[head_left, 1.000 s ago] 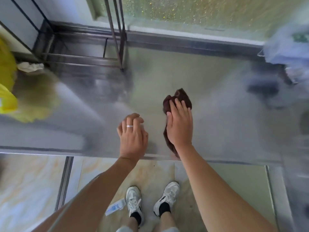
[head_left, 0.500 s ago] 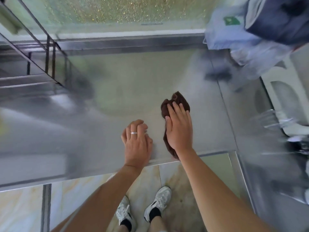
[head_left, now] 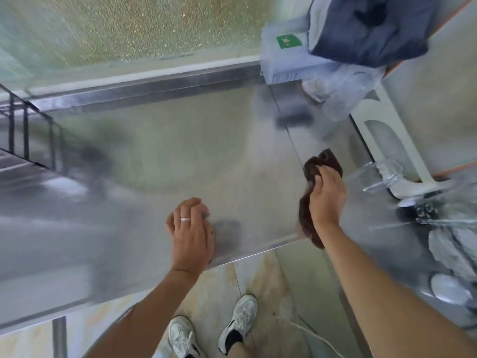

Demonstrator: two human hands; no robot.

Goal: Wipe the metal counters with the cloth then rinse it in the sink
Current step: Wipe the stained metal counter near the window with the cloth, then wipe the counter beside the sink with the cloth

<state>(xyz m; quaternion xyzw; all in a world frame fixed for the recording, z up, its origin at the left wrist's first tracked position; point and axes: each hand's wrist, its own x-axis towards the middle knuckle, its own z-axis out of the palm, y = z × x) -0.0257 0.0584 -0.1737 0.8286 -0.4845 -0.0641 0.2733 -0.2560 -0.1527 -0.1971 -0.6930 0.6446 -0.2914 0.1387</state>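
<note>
Cloth (head_left: 309,215), soft and limp, bunches under my right hand (head_left: 327,200), which grips its middle on the counter (head_left: 180,151).

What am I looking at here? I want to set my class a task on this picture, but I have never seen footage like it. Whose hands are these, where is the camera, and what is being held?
There is no machine here. A person wears a wide-angle camera on the head, which looks down past their own arms to their shoes on the tiled floor, so straight edges look bent. In front of them is a shiny metal counter. The right hand presses a dark brown cloth onto it, near a seam in the metal. The left hand, wearing a ring, rests bare on the counter near its front edge and holds nothing. A black wire rack stands at the far left. At the far right sit a pale plastic box with a green label and a dark blue bag. The rest there is too blurred to name.
</note>
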